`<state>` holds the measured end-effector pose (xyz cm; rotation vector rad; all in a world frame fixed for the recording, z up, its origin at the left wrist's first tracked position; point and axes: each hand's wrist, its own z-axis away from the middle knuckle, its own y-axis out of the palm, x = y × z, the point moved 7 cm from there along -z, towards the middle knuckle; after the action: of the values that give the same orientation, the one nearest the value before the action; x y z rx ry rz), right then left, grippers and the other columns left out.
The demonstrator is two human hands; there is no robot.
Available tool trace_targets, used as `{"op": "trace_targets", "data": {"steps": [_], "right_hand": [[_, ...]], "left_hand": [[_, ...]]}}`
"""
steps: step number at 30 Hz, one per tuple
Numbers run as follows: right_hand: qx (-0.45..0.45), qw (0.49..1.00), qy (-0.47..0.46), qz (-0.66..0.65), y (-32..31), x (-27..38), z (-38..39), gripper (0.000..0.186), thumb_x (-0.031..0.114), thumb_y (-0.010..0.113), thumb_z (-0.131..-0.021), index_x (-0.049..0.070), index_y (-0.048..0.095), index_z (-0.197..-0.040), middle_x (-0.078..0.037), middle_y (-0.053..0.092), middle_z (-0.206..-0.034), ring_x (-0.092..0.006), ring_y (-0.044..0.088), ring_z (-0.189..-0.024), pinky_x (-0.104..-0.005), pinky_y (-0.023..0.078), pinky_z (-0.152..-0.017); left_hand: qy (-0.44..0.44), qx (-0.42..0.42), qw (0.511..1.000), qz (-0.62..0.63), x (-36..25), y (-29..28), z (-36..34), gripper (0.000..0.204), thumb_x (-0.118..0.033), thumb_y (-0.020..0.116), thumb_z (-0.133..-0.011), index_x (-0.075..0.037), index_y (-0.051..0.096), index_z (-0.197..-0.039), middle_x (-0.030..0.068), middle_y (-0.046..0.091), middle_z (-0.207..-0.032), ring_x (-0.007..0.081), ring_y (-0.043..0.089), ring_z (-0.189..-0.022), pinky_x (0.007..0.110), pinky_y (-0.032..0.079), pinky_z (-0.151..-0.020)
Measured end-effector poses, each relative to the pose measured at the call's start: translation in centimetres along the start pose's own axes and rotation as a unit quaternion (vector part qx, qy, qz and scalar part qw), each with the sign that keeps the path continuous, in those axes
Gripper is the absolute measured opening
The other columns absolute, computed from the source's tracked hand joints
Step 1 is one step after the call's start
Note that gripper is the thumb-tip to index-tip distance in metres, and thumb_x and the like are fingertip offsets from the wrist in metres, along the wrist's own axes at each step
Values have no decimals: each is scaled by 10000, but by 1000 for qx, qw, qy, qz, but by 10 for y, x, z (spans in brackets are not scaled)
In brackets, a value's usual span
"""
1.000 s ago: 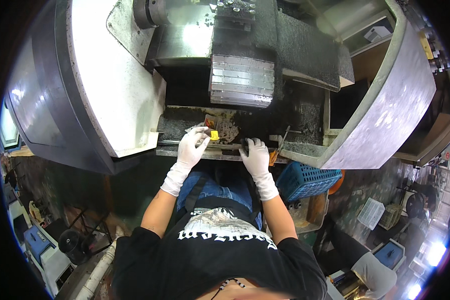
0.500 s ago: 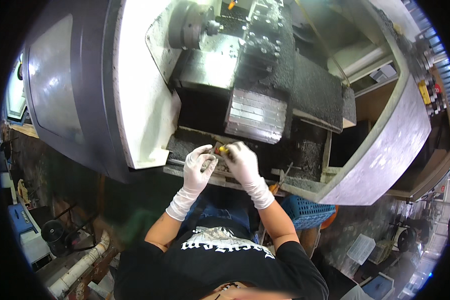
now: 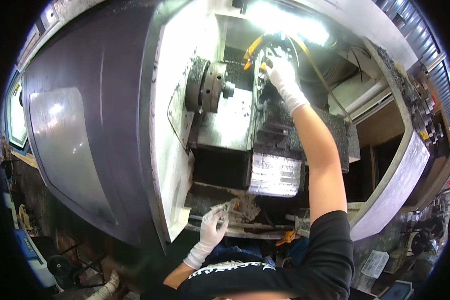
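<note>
Right hand (image 3: 281, 75) has left the near ledge and now reaches far into the lathe, fingers curled at the yellow-orange fitting (image 3: 252, 50) under the lamp, grip unclear; left hand (image 3: 212, 225) rests open, fingers spread, on the near ledge (image 3: 245, 232).
</note>
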<state>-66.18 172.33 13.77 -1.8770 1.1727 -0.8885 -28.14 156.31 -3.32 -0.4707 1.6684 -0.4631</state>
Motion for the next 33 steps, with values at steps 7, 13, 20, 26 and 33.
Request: {"op": "trace_targets", "data": {"steps": [7,13,20,26,33], "right_hand": [[-19,998,8,53,25,-15,-19,160,260,539,-703,123,597,-761,-81,589,-699,-246,571,-686,-337,441,-622],[-14,998,-11,63,27,-14,-23,150,246,526,-707,125,585,-772,-83,588,-736,-249,566,-721,-347,441,-624],[33,998,5,46,36,-17,-29,220,215,564,-687,86,565,-865,-114,550,-894,-267,508,-857,-369,398,-749],[21,996,3,90,40,-12,-36,238,184,582,-659,59,570,-861,-123,540,-933,-271,485,-909,-372,383,-795],[77,989,-29,123,36,-4,-42,220,217,586,-682,50,581,-825,-119,557,-906,-271,512,-854,-367,412,-749]], "left_hand": [[-21,-1,1000,-6,15,-1,-5,305,-153,563,-692,-42,519,-973,120,500,-1045,274,468,-968,354,347,-826],[-35,-9,999,0,21,2,-6,310,-148,558,-698,-39,512,-984,123,495,-1051,272,464,-965,355,338,-831],[-27,-3,1000,-5,22,4,-8,312,-150,566,-696,-39,504,-981,131,499,-1040,281,467,-955,359,340,-825],[-22,-6,1000,-3,23,6,-10,297,-147,569,-699,-42,501,-968,132,501,-1031,286,473,-940,362,348,-814],[-19,-10,1000,4,24,7,-11,281,-148,569,-699,-42,505,-952,132,509,-1013,290,483,-920,363,359,-799]]}}
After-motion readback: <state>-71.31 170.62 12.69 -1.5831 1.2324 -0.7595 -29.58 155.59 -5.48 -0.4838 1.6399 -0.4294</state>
